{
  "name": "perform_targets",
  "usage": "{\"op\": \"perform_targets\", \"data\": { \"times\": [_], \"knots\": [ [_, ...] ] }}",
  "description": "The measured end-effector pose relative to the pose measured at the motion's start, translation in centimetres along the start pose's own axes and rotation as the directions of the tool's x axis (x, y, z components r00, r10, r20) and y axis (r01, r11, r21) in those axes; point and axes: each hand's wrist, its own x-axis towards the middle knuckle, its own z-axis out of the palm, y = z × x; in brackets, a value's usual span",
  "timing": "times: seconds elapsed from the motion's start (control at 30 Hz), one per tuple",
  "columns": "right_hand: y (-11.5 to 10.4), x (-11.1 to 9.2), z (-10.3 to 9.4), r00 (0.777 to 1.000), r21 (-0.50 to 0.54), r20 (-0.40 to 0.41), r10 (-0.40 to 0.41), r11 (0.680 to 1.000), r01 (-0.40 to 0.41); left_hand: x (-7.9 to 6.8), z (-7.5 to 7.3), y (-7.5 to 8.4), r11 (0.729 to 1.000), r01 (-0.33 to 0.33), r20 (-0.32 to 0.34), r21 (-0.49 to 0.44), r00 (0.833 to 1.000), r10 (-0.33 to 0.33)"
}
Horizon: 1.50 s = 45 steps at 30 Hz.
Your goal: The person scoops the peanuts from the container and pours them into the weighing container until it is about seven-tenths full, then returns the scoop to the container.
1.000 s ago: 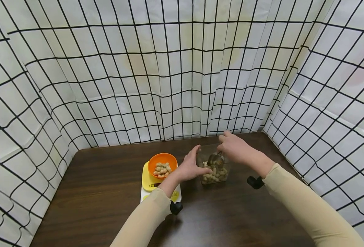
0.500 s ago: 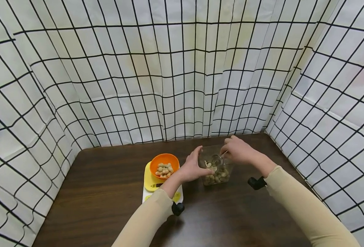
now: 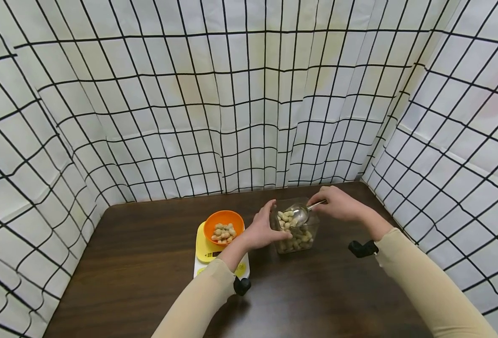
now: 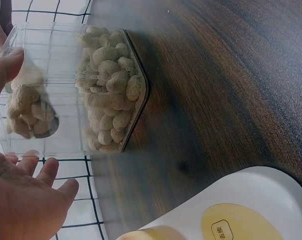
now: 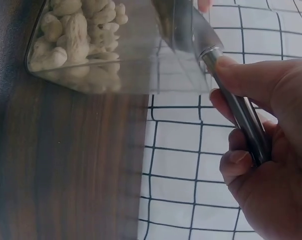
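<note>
A clear square container (image 3: 315, 231) holds unshelled peanuts (image 4: 108, 75). My left hand (image 3: 260, 230) grips its left side, thumb along the front wall and fingers spread toward the back. My right hand (image 3: 337, 203) holds a metal scoop (image 3: 301, 215) by its dark, shiny handle (image 5: 243, 120), fingers curled round it. The scoop's bowl sits within the container's upper part, above the main heap. Through the wall, the left wrist view shows several peanuts (image 4: 30, 112) in the scoop.
Left of the container stands a yellow and white kitchen scale (image 3: 203, 244). An orange bowl (image 3: 224, 215) with several peanuts rests on it. White grid-patterned curtains (image 3: 249, 117) enclose the back and sides of the dark wooden table (image 3: 139, 263).
The scoop has come up from among the peanuts and tipped toward level, now loaded. My right hand has shifted slightly right, exposing the handle. My left hand stays at the container.
</note>
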Motion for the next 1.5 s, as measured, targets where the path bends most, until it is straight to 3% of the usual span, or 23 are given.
{"op": "perform_targets", "data": {
  "times": [0.4,1.0,1.5],
  "knots": [
    [0.9,-0.2,0.7,0.995,0.084,-0.074,0.064,0.995,-0.058,0.1,0.0,-0.4,1.000,-0.002,0.008,0.014,1.000,0.002],
    [1.4,-1.8,-0.5,0.992,0.174,-0.048,0.121,0.978,-0.111,0.0,0.0,-0.3,1.000,0.004,0.007,0.006,1.000,-0.004],
    [1.5,-2.0,0.2,0.988,0.222,-0.031,0.148,0.965,-0.138,0.0,0.0,-0.1,1.000,0.007,0.002,0.009,1.000,-0.007]
  ]
}}
